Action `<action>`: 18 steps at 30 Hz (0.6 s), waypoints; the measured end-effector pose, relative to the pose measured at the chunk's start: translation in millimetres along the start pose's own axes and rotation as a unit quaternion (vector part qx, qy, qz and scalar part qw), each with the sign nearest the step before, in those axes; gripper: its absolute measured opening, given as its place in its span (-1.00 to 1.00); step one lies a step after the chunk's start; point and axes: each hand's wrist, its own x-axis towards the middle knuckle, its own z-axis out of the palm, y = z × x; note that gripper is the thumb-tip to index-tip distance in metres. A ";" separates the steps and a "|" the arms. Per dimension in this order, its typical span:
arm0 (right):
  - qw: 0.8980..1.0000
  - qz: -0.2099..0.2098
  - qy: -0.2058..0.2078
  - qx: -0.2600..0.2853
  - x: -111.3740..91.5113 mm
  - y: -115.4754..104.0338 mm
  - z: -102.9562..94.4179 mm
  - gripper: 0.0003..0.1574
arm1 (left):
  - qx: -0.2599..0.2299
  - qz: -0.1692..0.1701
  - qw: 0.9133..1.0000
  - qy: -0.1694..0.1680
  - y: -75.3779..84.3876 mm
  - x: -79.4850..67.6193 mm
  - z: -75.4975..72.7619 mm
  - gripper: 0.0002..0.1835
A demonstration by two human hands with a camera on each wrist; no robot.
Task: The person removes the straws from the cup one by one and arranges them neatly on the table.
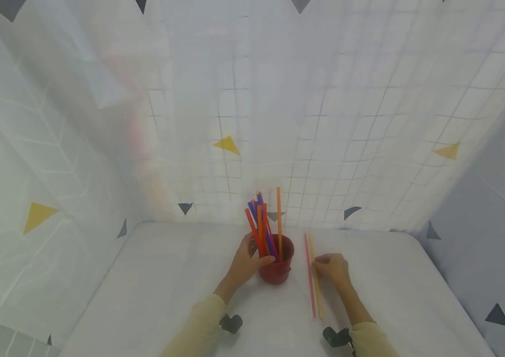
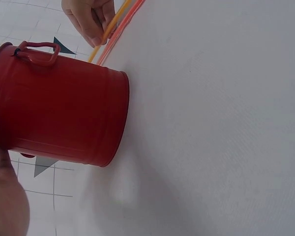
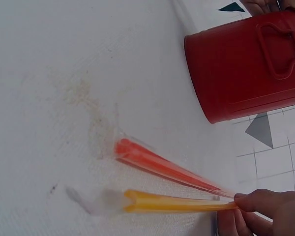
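Note:
A small red metal bucket stands upright on the table, with several drinking straws in orange, red and blue leaning in it. My left hand holds the bucket at its left side, thumb over the rim near the straws; its other fingers are partly hidden behind. To the right, a yellow straw is pinched between thumb and fingers of my right hand. Beside it lies a red straw, close to the fingertips in the right wrist view; whether they touch it I cannot tell.
A white cloth covers the table. Behind it hangs a pale sheet with grid lines and triangles, and more sheeting stands at both sides. The bucket has a wire side handle.

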 end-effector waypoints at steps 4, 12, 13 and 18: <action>1.000 0.010 -0.001 -0.004 0.9 -1.0 2.1 -0.59 | 0.000 -0.004 1.000 -0.002 -0.5 0.1 -0.1 -0.12; 1.000 0.012 -0.002 -0.003 0.7 -1.4 4.2 -0.59 | 0.001 -0.021 1.000 -0.001 -3.2 2.2 1.3 -0.08; 1.000 0.007 -0.001 -0.003 0.6 -1.2 4.4 -0.59 | 0.001 -0.020 1.000 -0.001 -3.3 2.3 1.4 -0.08; 1.000 -0.010 0.006 -0.006 1.3 0.2 5.7 -0.61 | 0.001 -0.009 1.000 0.000 -2.0 1.5 0.4 -0.10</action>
